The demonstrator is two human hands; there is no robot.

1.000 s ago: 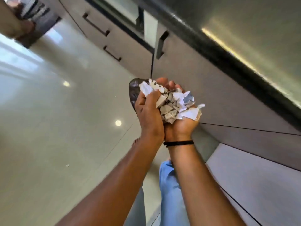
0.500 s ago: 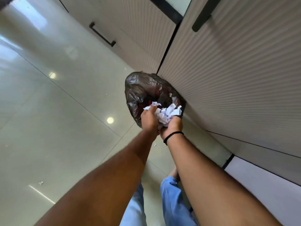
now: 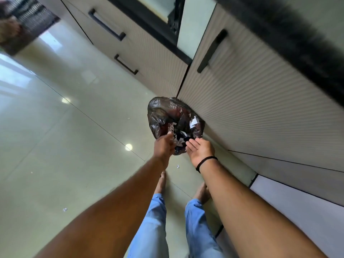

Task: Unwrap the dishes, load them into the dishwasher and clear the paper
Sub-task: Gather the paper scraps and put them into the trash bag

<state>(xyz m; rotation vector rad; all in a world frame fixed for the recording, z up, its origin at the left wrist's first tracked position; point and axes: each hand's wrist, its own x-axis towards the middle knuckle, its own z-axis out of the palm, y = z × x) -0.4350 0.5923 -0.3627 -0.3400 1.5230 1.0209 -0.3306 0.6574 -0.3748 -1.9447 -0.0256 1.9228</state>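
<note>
Here, at the left of the frame, the glossy floor (image 3: 65, 146) carries a few stray paper scraps (image 3: 64, 209), which suggests the clearing of paper is not quite finished. Moving toward the centre, the left hand (image 3: 163, 146) reaches over the near rim of the black bin bag (image 3: 167, 112), fingers relaxed and gripping nothing that shows, though its fingertips are partly hidden against the dark plastic, so I cannot be sure they are not touching a shred. The bag sits on the floor hard against the ribbed cabinet front (image 3: 260, 108), probably so it stays propped and open-mouthed for dropping waste in. Inside it lie white torn paper pieces (image 3: 193, 122), the task's wrapping, clinging to the lining. Just right of the bag mouth, the right hand (image 3: 201, 151) is turned palm-up with fingers spread and empty, a black band (image 3: 206, 162) at its wrist. One small scrap (image 3: 178, 166) lies on the floor between the hands. No brand, label or legible writing shows anywhere.
</note>
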